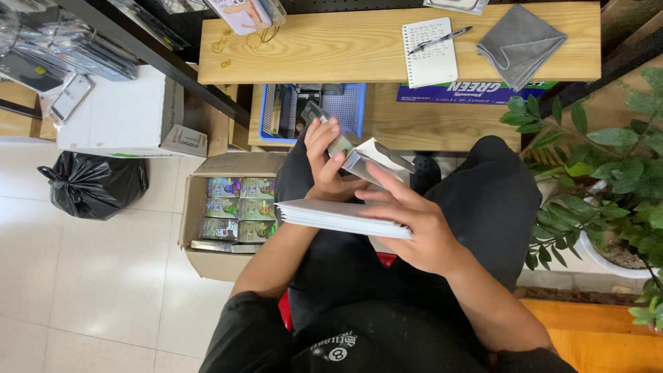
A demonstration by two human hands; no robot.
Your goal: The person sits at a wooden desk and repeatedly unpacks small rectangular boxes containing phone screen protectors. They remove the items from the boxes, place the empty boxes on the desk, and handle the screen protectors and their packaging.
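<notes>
both hands busy over the lap, centre of frame.
left hand (330, 155) grips a small silver box (366, 162) with its white flap open, fingers wrapped round it; right hand (414, 224) is closed on a stack of flat white cartons (338, 217), thumb on top, just below the box. lower left, an open cardboard box (200, 207) shows rows of shiny green-and-purple packets (238, 207). up top, a blue basket (349, 103), a spiral notepad (429, 52), a grey cloth (521, 43); a black bag (93, 183) at left.
</notes>
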